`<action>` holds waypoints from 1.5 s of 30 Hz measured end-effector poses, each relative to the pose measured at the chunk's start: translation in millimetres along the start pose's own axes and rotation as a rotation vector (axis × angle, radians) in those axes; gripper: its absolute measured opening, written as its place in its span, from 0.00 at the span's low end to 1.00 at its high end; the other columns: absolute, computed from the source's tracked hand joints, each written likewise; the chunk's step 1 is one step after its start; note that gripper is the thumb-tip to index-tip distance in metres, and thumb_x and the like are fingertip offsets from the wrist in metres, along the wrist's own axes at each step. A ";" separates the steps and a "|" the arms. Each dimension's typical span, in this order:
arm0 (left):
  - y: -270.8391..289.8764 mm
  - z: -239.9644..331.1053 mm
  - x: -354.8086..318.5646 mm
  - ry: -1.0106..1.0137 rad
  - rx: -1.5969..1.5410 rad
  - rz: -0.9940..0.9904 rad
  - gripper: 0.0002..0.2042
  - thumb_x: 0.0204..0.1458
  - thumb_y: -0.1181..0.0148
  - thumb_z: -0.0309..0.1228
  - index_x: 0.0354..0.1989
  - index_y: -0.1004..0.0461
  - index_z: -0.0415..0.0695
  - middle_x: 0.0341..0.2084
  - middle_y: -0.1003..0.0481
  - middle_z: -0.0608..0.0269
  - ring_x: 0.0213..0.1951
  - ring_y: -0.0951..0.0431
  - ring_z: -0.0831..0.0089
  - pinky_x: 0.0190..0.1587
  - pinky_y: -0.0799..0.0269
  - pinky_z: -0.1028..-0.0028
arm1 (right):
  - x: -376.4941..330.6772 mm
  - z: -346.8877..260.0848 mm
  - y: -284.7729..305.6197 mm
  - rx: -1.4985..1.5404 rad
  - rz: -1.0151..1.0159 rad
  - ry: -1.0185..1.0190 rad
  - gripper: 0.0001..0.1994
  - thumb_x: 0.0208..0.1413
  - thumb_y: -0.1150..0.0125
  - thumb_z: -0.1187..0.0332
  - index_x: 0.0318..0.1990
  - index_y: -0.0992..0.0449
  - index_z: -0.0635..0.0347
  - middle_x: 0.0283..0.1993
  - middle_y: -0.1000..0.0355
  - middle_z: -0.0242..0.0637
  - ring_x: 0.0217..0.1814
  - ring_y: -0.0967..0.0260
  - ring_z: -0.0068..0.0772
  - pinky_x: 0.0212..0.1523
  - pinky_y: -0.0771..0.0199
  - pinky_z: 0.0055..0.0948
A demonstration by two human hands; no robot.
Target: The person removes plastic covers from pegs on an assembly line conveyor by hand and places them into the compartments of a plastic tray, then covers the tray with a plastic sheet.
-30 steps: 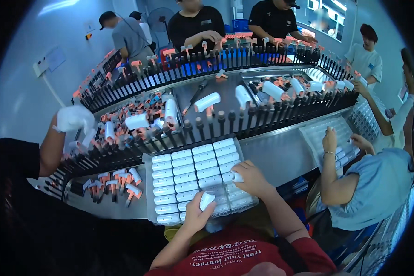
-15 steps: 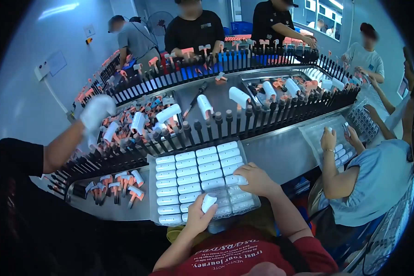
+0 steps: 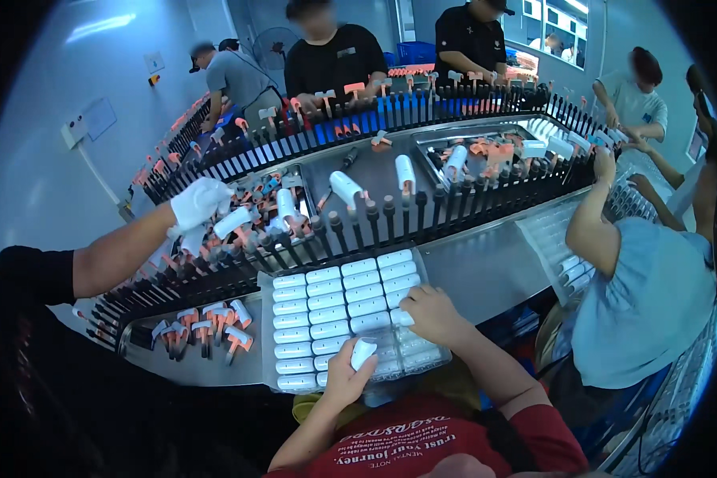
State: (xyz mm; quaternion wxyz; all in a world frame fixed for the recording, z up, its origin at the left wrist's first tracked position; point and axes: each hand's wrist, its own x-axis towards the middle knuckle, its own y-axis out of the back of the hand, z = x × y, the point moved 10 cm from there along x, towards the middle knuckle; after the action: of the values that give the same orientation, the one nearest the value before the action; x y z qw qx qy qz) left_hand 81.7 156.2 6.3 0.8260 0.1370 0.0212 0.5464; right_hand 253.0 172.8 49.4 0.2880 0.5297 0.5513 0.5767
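Observation:
In my left hand [image 3: 347, 374] is a smooth white curved plastic cover [image 3: 362, 353], pinched between thumb and fingers above the near side of a clear plastic tray [image 3: 267, 334]. Several columns of matching white covers [image 3: 324, 302] lie in that tray. My right hand [image 3: 432, 315] reaches over its right side, fingers bent onto a white cover [image 3: 401, 317] in the right column. The palm hides part of that column. Clear plastic shows over the tray's near right part, around several pockets.
Beyond the tray runs a line of black upright pins [image 3: 390, 215], some bearing white covers [image 3: 345, 190]. Orange-and-white pieces [image 3: 215, 323] lie at left. A co-worker's white-gloved hand [image 3: 199, 203] is at the line. Another co-worker in a pale blue shirt [image 3: 653, 303] sits at right.
My right hand has shifted slightly left on the tray; my left hand keeps its cover. The gloved hand has come down to the line. The right co-worker's arm now reaches up to the pins.

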 end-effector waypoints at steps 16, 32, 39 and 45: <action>-2.5 -19.8 3.3 0.172 -0.268 -0.114 0.13 0.54 0.41 0.31 0.45 0.31 0.38 0.23 0.26 0.66 0.25 0.28 0.83 0.27 0.31 0.79 | -32.4 48.4 35.9 0.520 0.417 -0.106 0.19 0.40 0.32 0.65 0.41 0.26 0.59 0.40 0.29 0.38 0.42 0.31 0.39 0.44 0.31 0.38; -11.1 167.7 140.2 -0.695 0.475 -0.108 0.18 0.50 0.41 0.35 0.47 0.33 0.40 0.37 0.28 0.49 0.41 0.26 0.52 0.44 0.31 0.62 | -163.6 129.9 -63.1 0.903 0.638 -0.779 0.22 0.47 0.34 0.67 0.47 0.30 0.72 0.38 0.27 0.39 0.39 0.30 0.26 0.41 0.29 0.27; -0.2 168.4 204.4 -0.377 0.501 -0.085 0.17 0.50 0.41 0.39 0.40 0.29 0.37 0.28 0.23 0.51 0.31 0.21 0.57 0.36 0.27 0.66 | -174.7 125.2 -61.4 0.892 0.620 -0.812 0.22 0.47 0.34 0.67 0.47 0.30 0.71 0.39 0.27 0.41 0.41 0.30 0.28 0.43 0.29 0.29; 52.0 110.5 240.0 -0.068 0.135 0.036 0.22 0.48 0.40 0.44 0.40 0.30 0.34 0.29 0.22 0.46 0.35 0.20 0.53 0.39 0.27 0.63 | -171.8 116.7 -37.7 0.849 0.600 -0.786 0.20 0.48 0.35 0.69 0.46 0.30 0.71 0.38 0.27 0.40 0.40 0.30 0.26 0.43 0.29 0.28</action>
State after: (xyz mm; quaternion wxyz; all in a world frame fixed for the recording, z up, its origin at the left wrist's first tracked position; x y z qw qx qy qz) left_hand 151.9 370.7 153.0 0.8050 0.2112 0.0275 0.5537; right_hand 398.7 62.5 -56.3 0.0602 0.8998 0.4128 0.1273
